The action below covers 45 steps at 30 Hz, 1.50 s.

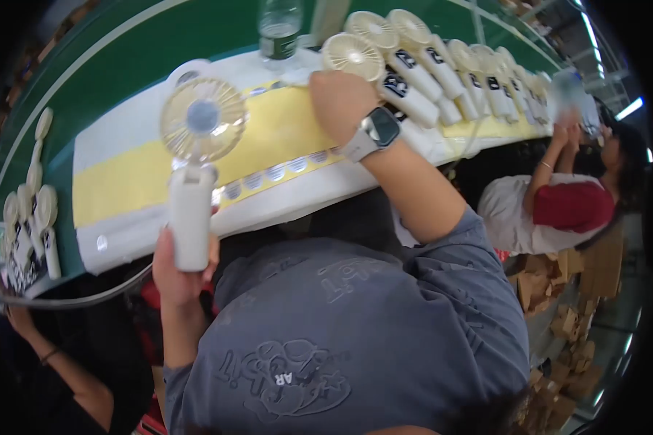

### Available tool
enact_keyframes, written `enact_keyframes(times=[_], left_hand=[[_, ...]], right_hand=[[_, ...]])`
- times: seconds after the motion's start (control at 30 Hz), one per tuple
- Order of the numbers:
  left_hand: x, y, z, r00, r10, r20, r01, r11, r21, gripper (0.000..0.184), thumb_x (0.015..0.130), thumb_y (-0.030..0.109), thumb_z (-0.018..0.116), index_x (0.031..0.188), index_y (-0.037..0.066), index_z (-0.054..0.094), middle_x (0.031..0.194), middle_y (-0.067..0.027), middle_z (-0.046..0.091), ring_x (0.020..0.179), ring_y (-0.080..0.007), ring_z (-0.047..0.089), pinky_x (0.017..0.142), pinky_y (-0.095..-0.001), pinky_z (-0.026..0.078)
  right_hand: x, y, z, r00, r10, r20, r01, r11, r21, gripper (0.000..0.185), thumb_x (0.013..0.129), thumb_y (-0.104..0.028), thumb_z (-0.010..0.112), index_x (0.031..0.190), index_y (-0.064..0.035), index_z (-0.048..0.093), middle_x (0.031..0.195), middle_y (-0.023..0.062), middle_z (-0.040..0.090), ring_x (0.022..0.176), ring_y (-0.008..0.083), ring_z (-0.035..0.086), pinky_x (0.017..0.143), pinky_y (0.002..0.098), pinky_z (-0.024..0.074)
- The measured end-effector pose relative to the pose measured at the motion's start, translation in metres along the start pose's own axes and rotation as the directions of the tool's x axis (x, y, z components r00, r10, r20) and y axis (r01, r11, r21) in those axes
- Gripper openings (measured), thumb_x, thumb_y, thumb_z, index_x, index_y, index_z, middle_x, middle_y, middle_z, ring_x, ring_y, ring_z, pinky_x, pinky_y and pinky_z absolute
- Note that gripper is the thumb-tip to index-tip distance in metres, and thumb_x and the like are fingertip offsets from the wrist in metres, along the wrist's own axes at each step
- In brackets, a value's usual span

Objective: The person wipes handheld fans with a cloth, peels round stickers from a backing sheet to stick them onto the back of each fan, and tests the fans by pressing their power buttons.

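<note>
Fan [193, 190], handheld, white: in left hand [174, 279], fingers wrapped round lower handle [190, 221]. Presumably light, stiff, smooth; cage [202, 116] likely fragile, handle the better hold. Right hand [341, 105]: beside fan row [416, 76], grip not discernible.

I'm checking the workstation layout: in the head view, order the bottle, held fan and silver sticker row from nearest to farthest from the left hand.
1. Held fan: in the left hand.
2. Silver sticker row: ahead, to the right.
3. Bottle: farther back, also to the right.
</note>
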<state>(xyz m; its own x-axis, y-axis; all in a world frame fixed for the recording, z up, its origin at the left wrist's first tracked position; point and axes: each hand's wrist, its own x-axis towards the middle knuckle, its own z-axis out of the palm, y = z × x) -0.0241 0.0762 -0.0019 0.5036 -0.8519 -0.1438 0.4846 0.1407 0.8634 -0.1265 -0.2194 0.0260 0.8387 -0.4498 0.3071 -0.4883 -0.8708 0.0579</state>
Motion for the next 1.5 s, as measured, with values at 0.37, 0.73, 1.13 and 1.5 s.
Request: enact_keyframes(times=[0.37, 0.73, 1.13, 1.5], left_hand=[[0.001, -0.003, -0.002, 0.996, 0.039, -0.084, -0.036, 0.999, 0.037, 0.067, 0.098, 0.047, 0.024, 0.121, -0.013, 0.045, 0.057, -0.0071, 0.049, 0.036, -0.0091, 0.034, 0.033, -0.0201, 0.029], [-0.005, 0.0, -0.017, 0.997, 0.082, -0.016, -0.081, 0.996, 0.032, 0.066, 0.096, 0.049, 0.032, 0.12, -0.01, 0.049, 0.103, -0.0204, 0.061, 0.045, -0.0116, 0.046, 0.034, -0.0219, 0.033], [-0.007, 0.007, -0.009, 0.99, 0.059, -0.126, -0.047, 0.995, 0.092, 0.07, 0.096, 0.051, 0.025, 0.119, -0.011, 0.049, 0.059, -0.008, 0.052, 0.038, -0.0093, 0.036, 0.035, -0.0209, 0.03], [-0.003, 0.009, -0.006, 0.989, 0.147, -0.01, -0.147, 0.985, -0.091, 0.076, 0.096, 0.056, 0.021, 0.125, -0.012, 0.041, 0.061, -0.0065, 0.049, 0.038, -0.0094, 0.037, 0.036, -0.021, 0.032]], right_hand=[[0.017, 0.029, -0.036, 0.907, 0.324, -0.269, 0.154, 0.339, 0.928, 0.019, 0.089, -0.015, 0.051, 0.088, -0.0009, 0.064, 0.079, 0.0084, 0.063, 0.076, 0.019, 0.061, 0.067, 0.0312, 0.0491], [0.109, 0.05, -0.071, 0.848, 0.37, -0.379, 0.23, 0.388, 0.893, 0.02, 0.093, -0.018, 0.058, 0.093, 0.0004, 0.066, 0.08, 0.0048, 0.064, 0.064, 0.0129, 0.059, 0.059, 0.0294, 0.0462], [0.115, 0.021, -0.032, 0.735, 0.168, -0.657, 0.19, 0.879, 0.438, 0.033, 0.074, -0.019, 0.076, 0.093, -0.0021, 0.055, 0.082, 0.0192, 0.061, 0.08, 0.0384, 0.061, 0.068, 0.0399, 0.0482], [0.062, 0.106, -0.015, 0.913, 0.4, 0.079, 0.31, -0.808, 0.501, 0.017, 0.093, -0.017, 0.059, 0.098, -0.0014, 0.055, 0.085, 0.006, 0.063, 0.066, 0.0142, 0.056, 0.055, 0.0265, 0.0468]])
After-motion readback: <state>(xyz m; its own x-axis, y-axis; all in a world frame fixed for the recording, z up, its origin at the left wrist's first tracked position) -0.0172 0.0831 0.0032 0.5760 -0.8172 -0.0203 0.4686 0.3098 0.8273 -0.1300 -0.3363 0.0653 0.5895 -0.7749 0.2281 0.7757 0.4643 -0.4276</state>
